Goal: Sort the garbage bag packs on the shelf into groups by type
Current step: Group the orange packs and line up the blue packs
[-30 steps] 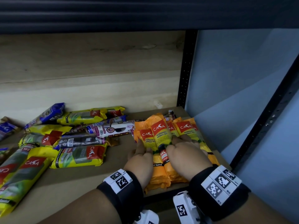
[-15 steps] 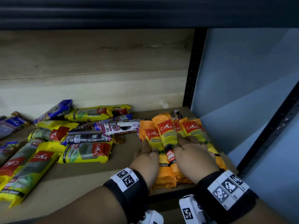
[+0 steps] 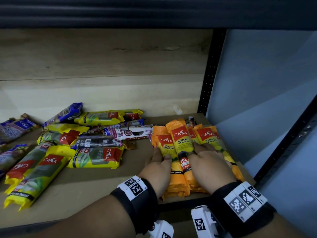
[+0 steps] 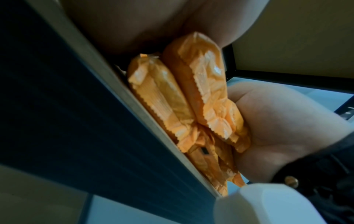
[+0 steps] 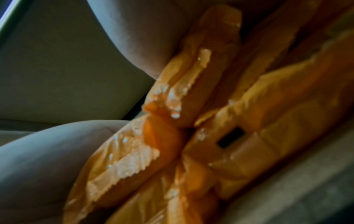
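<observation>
While left hand (image 3: 158,170) lies flat, fingers straight, on orange packs (image 3: 180,140), right hand (image 3: 210,163) presses same group likewise, gripping nothing. Orange packs bunched side by side at shelf (image 3: 96,184) front right corner. Yellow packs (image 3: 96,157), purple packs (image 3: 63,114) scattered mixed toward shelf left edge.

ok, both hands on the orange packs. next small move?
Probably lift the left hand off the orange packs and reach for a yellow pack: the orange ones already lie together at the shelf's right end, while yellow, purple and white packs lie mixed.
</observation>
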